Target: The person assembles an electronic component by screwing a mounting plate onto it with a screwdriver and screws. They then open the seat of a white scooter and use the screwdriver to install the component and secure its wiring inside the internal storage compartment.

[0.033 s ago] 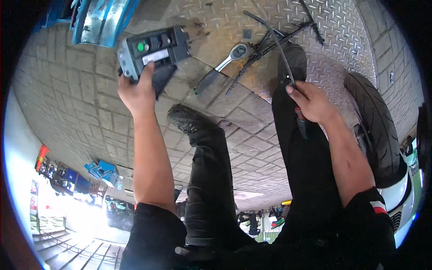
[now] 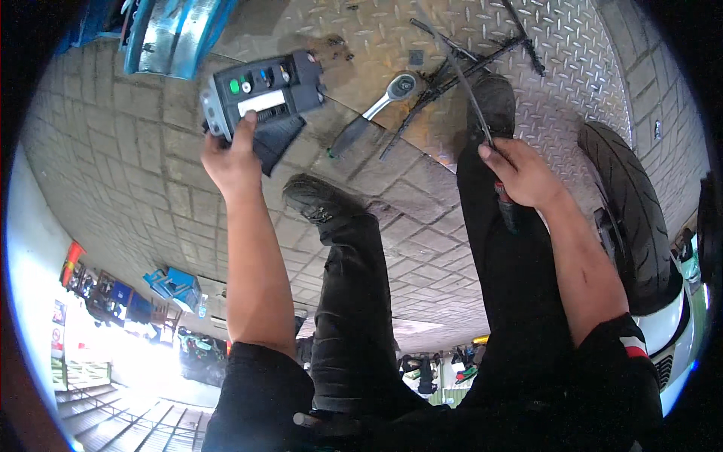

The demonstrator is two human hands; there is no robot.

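My left hand point(image 2: 235, 162) is closed on the near left edge of a dark plastic box-like part point(image 2: 301, 79), its thumb on top. The part carries a green button-like piece, small fittings and a white label; a black flap juts from its near side. Held up over the paving, it is clear of my left shoe. My right hand point(image 2: 523, 175) is closed around a long-shafted screwdriver point(image 2: 468, 92) above my right leg. The shaft points away toward the metal plate; the handle, dark with a red band, shows below my palm.
A ratchet wrench point(image 2: 370, 113) lies where paving meets the diamond-tread plate point(image 2: 572, 68). Thin black bars point(image 2: 429, 94) and a small dark square point(image 2: 416, 57) rest on the plate. A motorcycle tyre point(image 2: 629, 203) stands at the right, a blue metal stand point(image 2: 177, 34) at the far left.
The plastic part has shifted slightly right and nearer with my left hand, and its blur is gone. My right hand and the screwdriver have hardly moved.
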